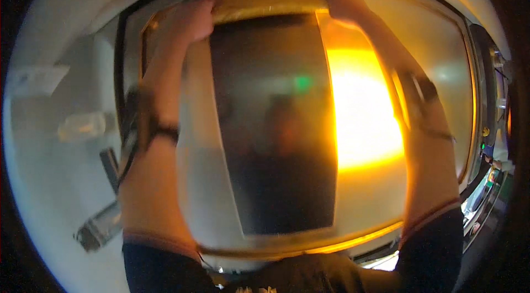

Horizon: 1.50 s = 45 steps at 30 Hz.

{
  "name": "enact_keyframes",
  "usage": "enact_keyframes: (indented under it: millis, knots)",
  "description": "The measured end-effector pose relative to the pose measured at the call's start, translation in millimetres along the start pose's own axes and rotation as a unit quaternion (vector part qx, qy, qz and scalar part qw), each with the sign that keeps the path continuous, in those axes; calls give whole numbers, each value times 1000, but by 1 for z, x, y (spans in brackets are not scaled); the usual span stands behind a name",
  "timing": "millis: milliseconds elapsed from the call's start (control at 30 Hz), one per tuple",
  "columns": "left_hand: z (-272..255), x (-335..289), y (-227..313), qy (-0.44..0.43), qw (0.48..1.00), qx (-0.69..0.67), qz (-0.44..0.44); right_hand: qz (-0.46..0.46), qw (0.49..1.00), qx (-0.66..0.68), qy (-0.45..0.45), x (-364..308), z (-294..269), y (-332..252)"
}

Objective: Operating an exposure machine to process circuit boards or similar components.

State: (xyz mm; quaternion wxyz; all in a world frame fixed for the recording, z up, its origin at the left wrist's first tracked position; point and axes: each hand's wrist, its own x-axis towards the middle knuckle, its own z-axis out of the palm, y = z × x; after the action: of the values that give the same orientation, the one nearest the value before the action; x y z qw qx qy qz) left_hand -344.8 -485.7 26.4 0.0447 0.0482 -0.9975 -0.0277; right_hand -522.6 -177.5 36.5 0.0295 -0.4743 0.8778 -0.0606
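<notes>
A large framed translucent panel (207,193) fills the middle of the view, with a thin rounded rim. A dark, glossy rectangle (276,193) runs down its centre and carries a faint reflection and a green spot. Along the panel's far edge lies a long, narrow yellowish bar (265,3), perhaps trough-like. Both arms reach out to it. My left hand (201,16) is closed round its left end, and my right hand (337,0) grips the right end. Blur and the bar hide most of the fingertips. Dark bands circle both forearms.
Glaring yellow light (364,111) covers the panel right of the dark rectangle. On the left are a pale clear object (81,126) and a dark-ended cylindrical thing (99,229), both blurred. Small items crowd a dark surface (486,177) along the right edge.
</notes>
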Motion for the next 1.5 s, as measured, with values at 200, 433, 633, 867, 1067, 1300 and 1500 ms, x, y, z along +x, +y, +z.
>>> enact_keyframes:
  millis: [200, 433, 633, 867, 1067, 1300, 1500]
  knots:
    - [3, 14, 30, -80, 994, -56, -58, -5, 999, -45, -7, -19, 18, 26]
    - [-9, -134, 95, -86, 992, 14, -89, -23, 997, -56, 54, -167, 27, -55]
    - [-91, -386, 308, -411, 909, -70, -21, -76, 984, 33, -161, -505, -30, -129]
    - [-125, -469, 411, -349, 922, -129, -103, -139, 916, 345, -149, -605, -52, -93]
    - [-120, -446, 488, -307, 927, -182, -119, 468, 868, -64, 154, -745, -60, 281]
    - [-109, -413, 511, -330, 914, -206, -114, 399, 826, -269, 295, -975, -44, 517]
    - [-107, -440, 492, -335, 923, -151, -113, 444, 843, -209, 220, -927, -40, 501]
